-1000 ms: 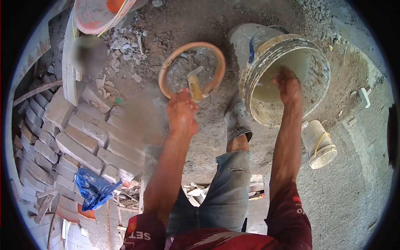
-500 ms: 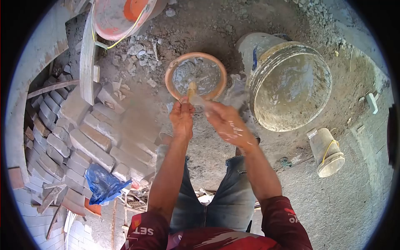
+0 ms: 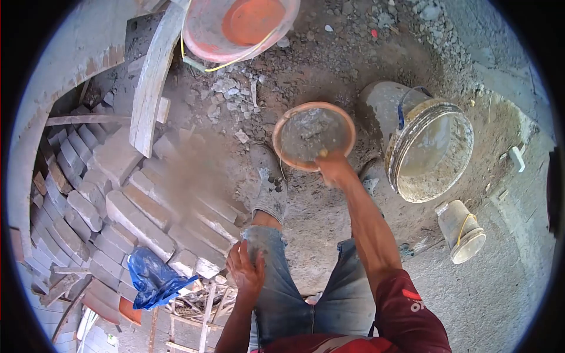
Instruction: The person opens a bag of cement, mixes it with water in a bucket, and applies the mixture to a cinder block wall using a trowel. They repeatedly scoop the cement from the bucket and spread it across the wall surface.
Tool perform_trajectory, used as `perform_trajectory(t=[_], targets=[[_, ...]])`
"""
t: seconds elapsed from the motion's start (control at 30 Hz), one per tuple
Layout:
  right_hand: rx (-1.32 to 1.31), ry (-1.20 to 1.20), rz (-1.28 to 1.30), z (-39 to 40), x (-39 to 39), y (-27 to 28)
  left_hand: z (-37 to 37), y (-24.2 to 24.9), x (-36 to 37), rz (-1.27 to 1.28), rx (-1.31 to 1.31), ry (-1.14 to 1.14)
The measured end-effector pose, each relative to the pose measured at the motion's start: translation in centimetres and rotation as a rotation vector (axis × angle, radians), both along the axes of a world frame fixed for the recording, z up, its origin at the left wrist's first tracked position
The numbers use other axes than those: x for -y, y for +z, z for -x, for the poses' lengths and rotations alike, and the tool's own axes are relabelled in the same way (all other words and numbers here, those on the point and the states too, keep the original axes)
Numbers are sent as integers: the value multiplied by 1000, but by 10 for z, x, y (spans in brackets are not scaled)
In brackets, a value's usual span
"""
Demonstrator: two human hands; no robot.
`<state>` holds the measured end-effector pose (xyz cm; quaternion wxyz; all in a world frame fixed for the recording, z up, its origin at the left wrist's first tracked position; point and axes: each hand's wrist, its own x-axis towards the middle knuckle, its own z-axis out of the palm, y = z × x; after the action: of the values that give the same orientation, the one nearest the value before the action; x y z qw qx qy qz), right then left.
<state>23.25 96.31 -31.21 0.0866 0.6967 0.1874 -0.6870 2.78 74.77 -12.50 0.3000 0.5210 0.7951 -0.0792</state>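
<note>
My right hand (image 3: 336, 169) is closed at the near rim of a round orange-rimmed tub (image 3: 277, 136) holding wet grey mortar (image 3: 313, 125). A bit of a yellowish handle (image 3: 322, 152) shows at its fingers; the rest of that tool is hidden by the hand or sunk in the mortar. My left hand (image 3: 246, 267) rests by my left knee, on the jeans (image 3: 268, 253), fingers stretched out and holding nothing.
A large mortar-crusted bucket (image 3: 393, 167) of murky water lies tilted on the right, a small bucket (image 3: 456, 226) below it. Stacked bricks (image 3: 138, 217) and a blue plastic bag (image 3: 150, 276) are at left. A pinkish basin (image 3: 203, 35) and a plank (image 3: 150, 94) stand at upper left.
My left hand has drawn back from the tub to my left knee. My right hand has moved to the near rim with the yellowish-handled tool. The view has shifted.
</note>
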Motion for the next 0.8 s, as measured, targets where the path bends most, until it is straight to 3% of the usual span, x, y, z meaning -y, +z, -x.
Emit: perform_trajectory(t=[0.07, 0.1, 0.17, 0.3, 0.37, 0.43, 0.47, 0.63, 0.77, 0.8], targets=[[-82, 884, -507, -47, 43, -10, -2, 7, 15, 64, 31, 2], [-71, 916, -500, -48, 42, 17, 0, 4, 20, 59, 70, -16], [324, 901, -358, -38, 17, 74, 7, -9, 10, 52, 53, -35], [421, 1088, -525, -19, 2, 65, 19, -20, 10, 147, 7, -58], [364, 1247, -537, 6, -3, 16, 28, -23, 10, 176, -9, -74], [353, 1317, -729, 21, 21, -42, 29, -30, 13, 290, -15, -70], [362, 1319, -747, 34, 24, -44, 29, -35, 12, 272, -18, -65], [576, 1346, -632, 37, 69, 11, 27, -35, 13, 349, 14, -57], [468, 1405, -515, -4, 66, 43, 23, -39, 13, 351, 32, -25], [524, 1315, -492, -11, 58, 55, 21, -38, 11, 356, 31, -29]])
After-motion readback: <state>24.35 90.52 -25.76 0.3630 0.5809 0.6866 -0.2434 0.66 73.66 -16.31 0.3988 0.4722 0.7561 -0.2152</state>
